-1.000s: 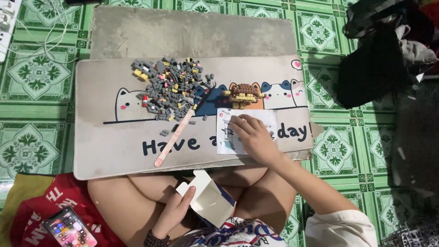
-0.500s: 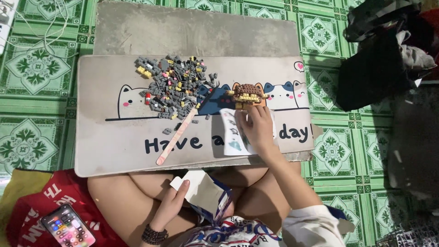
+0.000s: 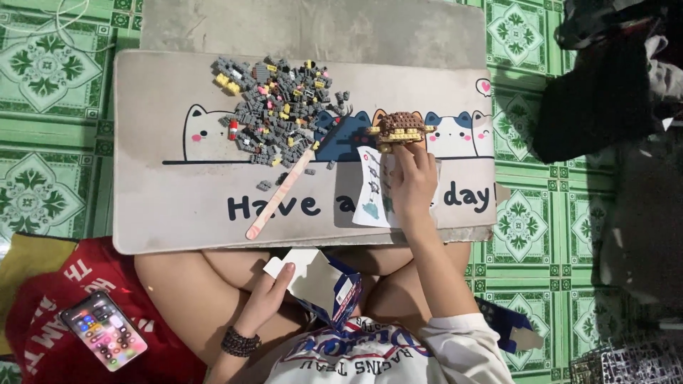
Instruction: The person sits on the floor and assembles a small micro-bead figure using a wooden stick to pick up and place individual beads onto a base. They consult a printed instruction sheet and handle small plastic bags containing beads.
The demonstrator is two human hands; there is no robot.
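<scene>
Your right hand (image 3: 413, 181) has slid up the sheet (image 3: 373, 188) since a sec ago and now reaches the brown model (image 3: 400, 128), fingertips pinching its lower edge. Left hand (image 3: 274, 288) stays in your lap, fingers closed on the open box (image 3: 327, 284), white flap up.

Model sits on the mat (image 3: 163, 206), just right of the brick pile (image 3: 277, 107); pink tool (image 3: 279, 193) lies slanted below the pile.

Step in hand, as it looks: taking hold of the part-built model w/ the sheet beneath for ref. Next move likely calls for a firm but light grip so no bricks pop off.

Count: 1 model, 1 sheet, 1 box, 1 tool, 1 pile (bricks too many to count), 1 phone (image 3: 103, 328) at your left knee.
</scene>
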